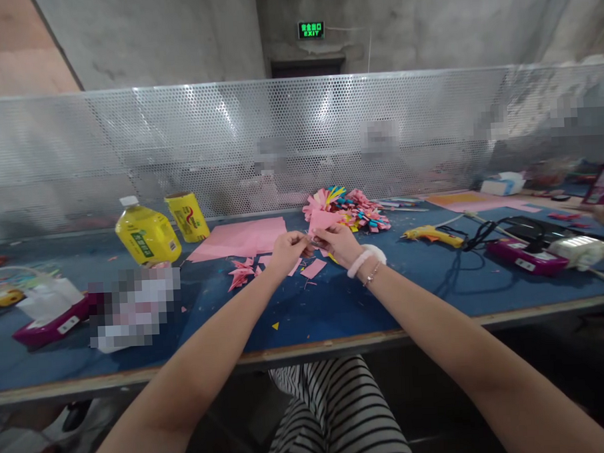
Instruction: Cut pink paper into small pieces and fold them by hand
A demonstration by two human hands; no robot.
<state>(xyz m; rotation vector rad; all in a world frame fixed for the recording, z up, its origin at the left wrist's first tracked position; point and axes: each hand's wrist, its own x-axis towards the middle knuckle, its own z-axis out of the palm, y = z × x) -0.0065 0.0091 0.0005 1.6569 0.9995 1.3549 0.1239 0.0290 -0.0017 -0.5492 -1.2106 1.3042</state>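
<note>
Pink paper makes up the small piece point(324, 219) pinched between the two hands above the worktop point(346, 311), roughly midway between its left and right ends and nearer the back edge than the bare arms are. The right hand point(339, 243) is nearly closed, thumb and forefinger nipping the lower part of the piece. The left hand point(290, 250) is curled almost shut too, its fingertips meeting the right ones at the narrow lower tip; how much paper it grips is hidden.

The piece widens from that tip upward, toward the worktop's back edge, so its broad part lies beyond the fingers and nearer the right hand. Its long axis is hard to tell, being partly covered.

Pink sheets point(242, 239) lie beyond the left hand, toward the back left corner; pink cut shapes point(240, 276) lie just beside it, toward the front edge. Fringed pompoms point(368, 203) sit behind the right hand, near the back edge.
</note>
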